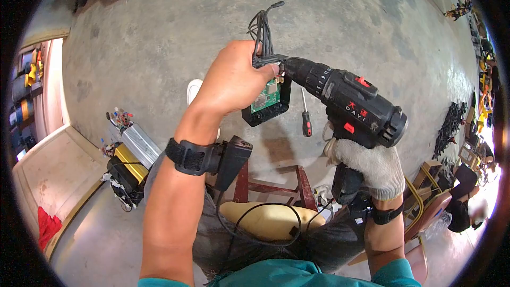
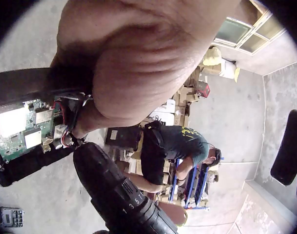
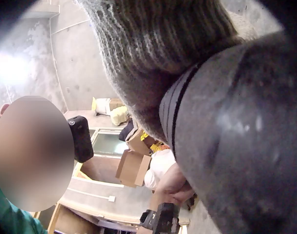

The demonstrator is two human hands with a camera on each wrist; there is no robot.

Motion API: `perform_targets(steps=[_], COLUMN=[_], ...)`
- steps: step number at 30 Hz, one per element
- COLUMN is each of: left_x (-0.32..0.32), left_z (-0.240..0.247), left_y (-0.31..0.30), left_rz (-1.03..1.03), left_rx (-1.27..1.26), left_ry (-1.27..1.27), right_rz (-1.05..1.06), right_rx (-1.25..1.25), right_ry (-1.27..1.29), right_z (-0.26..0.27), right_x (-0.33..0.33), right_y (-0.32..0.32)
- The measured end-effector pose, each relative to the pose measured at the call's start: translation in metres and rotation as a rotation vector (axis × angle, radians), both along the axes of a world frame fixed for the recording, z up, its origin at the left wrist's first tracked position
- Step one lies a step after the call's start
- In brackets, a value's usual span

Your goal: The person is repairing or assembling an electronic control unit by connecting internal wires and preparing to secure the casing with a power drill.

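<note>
My bare left hand [image 1: 234,77] grips a black plastic housing [image 1: 266,116] with a green circuit board [image 1: 261,101] exposed inside. A bundle of black cables [image 1: 259,26] rises past the fingers. My right hand [image 1: 374,167], in a white knitted glove, holds a black cordless drill [image 1: 357,107] by its handle. The drill's nose points left and meets the housing's upper corner, right by my left thumb. Seen from the left wrist, the drill's chuck [image 2: 97,168] is close to thin red and white wires at the board's edge; its tip is hidden. In the right wrist view the glove [image 3: 163,44] wraps the dark tool body [image 3: 241,131].
A screwdriver [image 1: 306,123] lies on the concrete floor beyond the housing. To the left are a silver metal box [image 1: 141,143] and a wooden panel [image 1: 58,170]. A dark red stool frame [image 1: 273,187] stands before my knees. Another person [image 2: 175,146] bends over behind.
</note>
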State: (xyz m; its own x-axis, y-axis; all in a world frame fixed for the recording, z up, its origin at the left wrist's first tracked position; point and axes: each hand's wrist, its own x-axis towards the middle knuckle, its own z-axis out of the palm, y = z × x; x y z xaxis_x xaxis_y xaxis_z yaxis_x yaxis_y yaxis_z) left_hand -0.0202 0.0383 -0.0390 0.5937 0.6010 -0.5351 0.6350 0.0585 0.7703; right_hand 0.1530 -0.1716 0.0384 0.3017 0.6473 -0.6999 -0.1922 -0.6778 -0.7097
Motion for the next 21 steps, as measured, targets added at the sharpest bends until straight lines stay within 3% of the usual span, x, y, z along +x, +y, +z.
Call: perform_targets(steps=[18,21], left_x=[0.001,0.001], left_z=[0.004,0.004], left_y=[0.0,0.0], left_rz=[-0.028,-0.034], left_rx=[0.034,0.041], left_ry=[0.015,0.012], right_rz=[-0.079,-0.017], right_rx=[-0.055,-0.058], right_ry=[-0.016,-0.023], right_z=[0.01,0.007], right_x=[-0.007,-0.003], right_y=[0.002,0.002])
